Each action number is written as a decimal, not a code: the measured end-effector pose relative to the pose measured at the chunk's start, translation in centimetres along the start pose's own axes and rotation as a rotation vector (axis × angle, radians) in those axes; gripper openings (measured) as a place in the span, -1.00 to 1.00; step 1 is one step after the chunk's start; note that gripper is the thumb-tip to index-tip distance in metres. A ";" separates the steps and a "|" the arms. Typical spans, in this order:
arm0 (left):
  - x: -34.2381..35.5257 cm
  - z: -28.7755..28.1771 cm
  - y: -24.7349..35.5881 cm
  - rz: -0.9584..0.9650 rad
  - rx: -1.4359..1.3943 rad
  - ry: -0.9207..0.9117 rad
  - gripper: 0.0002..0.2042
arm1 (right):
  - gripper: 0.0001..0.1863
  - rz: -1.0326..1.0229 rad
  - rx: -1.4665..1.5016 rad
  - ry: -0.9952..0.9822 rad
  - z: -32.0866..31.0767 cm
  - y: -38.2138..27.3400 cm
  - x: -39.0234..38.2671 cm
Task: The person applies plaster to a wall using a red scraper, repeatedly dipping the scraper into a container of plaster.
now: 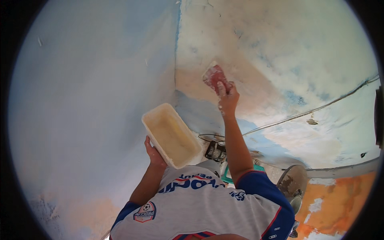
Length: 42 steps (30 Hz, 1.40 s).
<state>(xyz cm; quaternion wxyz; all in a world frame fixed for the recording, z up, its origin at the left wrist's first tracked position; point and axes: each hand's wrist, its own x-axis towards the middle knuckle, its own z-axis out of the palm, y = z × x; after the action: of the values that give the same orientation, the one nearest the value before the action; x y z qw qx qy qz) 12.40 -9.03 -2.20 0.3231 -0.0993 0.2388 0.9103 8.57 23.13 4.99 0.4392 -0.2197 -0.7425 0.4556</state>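
Observation:
My right hand [228, 100] grips a red, plaster-smeared scraper [214, 75], held up at the patchy cream wall [272, 52] near the corner; whether its edge touches the surface I cannot tell. My left hand [155, 157] holds a rectangular cream plastic tray [170, 134] by its left side, with a pale layer of material inside. The smooth pale blue-grey wall [80, 88] is to the left of both hands.
A cable [300, 114] runs across the right wall toward a dark object [215, 151] below the corner. A green item [227, 172], a round dusty object [292, 180] and an orange patchy surface [332, 200] are lower right.

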 end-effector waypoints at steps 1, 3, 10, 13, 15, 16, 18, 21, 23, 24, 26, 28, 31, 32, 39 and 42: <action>0.5 -0.1 0.6 -0.040 -0.058 -0.003 -0.21 | -0.77 -0.008 -0.002 -0.010 0.4 -0.1 0.0; 1.2 -0.1 1.1 -0.038 -0.032 -0.013 -0.20 | -0.74 -0.024 -0.009 -0.027 0.7 -0.1 0.3; 3.2 1.3 1.9 0.009 0.126 -0.137 -0.21 | -0.78 -0.169 -0.178 0.403 -2.8 0.2 2.4; 4.2 0.9 2.1 0.020 0.191 -0.166 -0.20 | -0.77 -0.079 -0.179 0.382 -5.3 0.7 0.6; 4.1 0.4 2.1 0.017 0.200 -0.138 -0.20 | -0.79 -0.056 -0.107 0.213 -5.5 0.3 -0.3; 3.9 0.7 1.9 0.004 0.192 -0.106 -0.19 | -0.80 -0.136 -0.140 0.106 -4.9 -0.7 -0.1; 3.8 0.9 1.7 -0.010 0.209 -0.091 -0.19 | -0.78 -0.187 -0.213 -0.045 -3.1 -1.6 0.8; 4.3 1.0 1.5 -0.018 0.227 -0.080 -0.18 | -0.73 -0.060 -0.350 0.029 -0.1 -2.6 3.3; 4.9 1.3 1.8 -0.074 0.153 -0.033 -0.19 | -0.71 -0.127 -0.304 0.271 -1.0 0.1 4.1; 4.8 1.3 2.1 -0.034 0.210 -0.075 -0.19 | -0.71 -0.147 -0.246 0.349 -2.3 0.9 4.0; 4.5 1.3 2.6 0.016 0.275 -0.135 -0.19 | -0.76 -0.087 -0.215 0.419 -5.6 1.5 2.0; 4.4 1.0 2.9 0.016 0.245 -0.139 -0.20 | -0.78 0.094 -0.206 0.366 -7.9 0.9 -0.5; 4.5 2.0 2.8 -0.056 0.120 -0.056 -0.20 | -0.78 -0.088 -0.244 0.160 -6.2 0.8 -1.7; 4.6 2.4 2.8 -0.087 0.080 -0.018 -0.20 | -0.76 -0.175 -0.234 0.130 -3.9 -0.5 -1.2; 6.1 1.6 2.7 -0.082 0.123 0.003 -0.21 | -0.76 -0.274 -0.413 0.406 -2.5 1.9 2.9; 6.3 2.5 3.1 -0.018 0.194 -0.033 -0.21 | -0.78 -0.126 -0.330 0.364 -5.8 1.0 -0.3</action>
<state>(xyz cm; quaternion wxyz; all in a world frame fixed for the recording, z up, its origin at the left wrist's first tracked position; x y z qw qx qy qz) 5.53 -6.51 -1.03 0.3433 -0.0546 0.3195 0.8815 13.58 26.24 5.17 0.5514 -0.3203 -0.7276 0.2529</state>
